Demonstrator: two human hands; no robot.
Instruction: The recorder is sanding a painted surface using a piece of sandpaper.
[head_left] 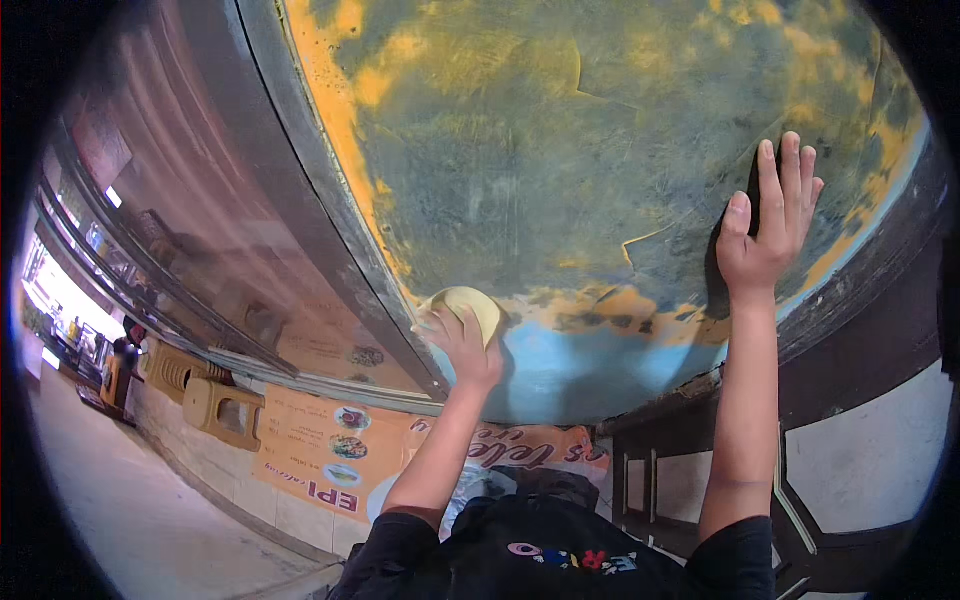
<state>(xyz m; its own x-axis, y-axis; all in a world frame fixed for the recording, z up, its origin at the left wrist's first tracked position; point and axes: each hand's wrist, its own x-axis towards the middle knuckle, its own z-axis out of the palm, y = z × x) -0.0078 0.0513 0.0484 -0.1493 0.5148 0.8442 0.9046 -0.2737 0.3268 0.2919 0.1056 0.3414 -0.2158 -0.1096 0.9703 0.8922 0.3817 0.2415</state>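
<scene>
My left hand (pixel 468 350) presses a pale yellow round pad (pixel 482 306) against the lower left part of a painted wall panel (pixel 500 170). Its fingers spread over the pad, close to the dark frame (pixel 335 215) along the panel's left edge. I cannot tell whether the pad is a sponge or something else. Higher up on the right, my right hand (pixel 770 225) lies open and empty, fingers stretched, on the panel. Dark grey-green covers most of the surface, with orange patches round it and a light blue band (pixel 570 370) below.
A glass pane (pixel 220 200) in a dark frame stands to the left. Below hang orange printed banners (pixel 320 445). Brown plastic stools (pixel 222 408) are by the wall at far left, above a pale floor (pixel 170 500). Dark framed panels (pixel 860 460) are at lower right.
</scene>
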